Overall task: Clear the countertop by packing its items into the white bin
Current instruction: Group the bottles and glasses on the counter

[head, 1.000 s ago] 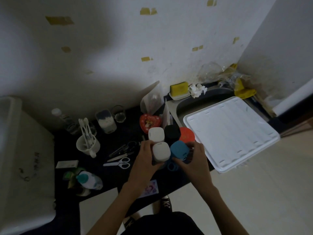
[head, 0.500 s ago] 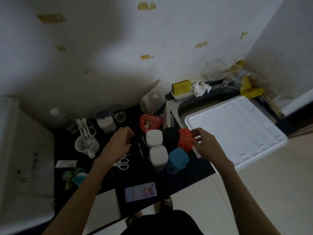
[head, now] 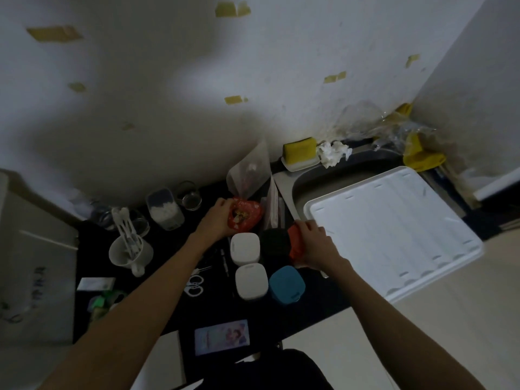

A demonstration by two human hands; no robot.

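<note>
My left hand (head: 215,220) curls round the near-left edge of the red heart-shaped tin (head: 244,216), which sits on the dark bench (head: 309,302) just behind the cluster of small lidded jars. My right hand (head: 315,244) grips the orange jar (head: 294,240), the rightmost of that cluster, with my fingers wrapped over its top and side.

Taking the orange jar as the mark: the black jar (head: 274,243) touches it on the left, and a white jar (head: 244,249) stands left of that. Nearer to me than the orange jar are the blue jar (head: 287,284) and, beside it, a second white jar (head: 251,281). The white bin (head: 394,229) lies just right of the orange jar, resting over the sink and jutting past the bench edge, nothing in it.

Left of the jars lie white-handled scissors (head: 194,285); further left stands a white mug (head: 130,250) holding toothbrushes. A picture card (head: 222,336) lies at the bench edge nearest me. Behind the orange jar, by the wall, sits a yellow sponge (head: 299,149) in its dish.
</note>
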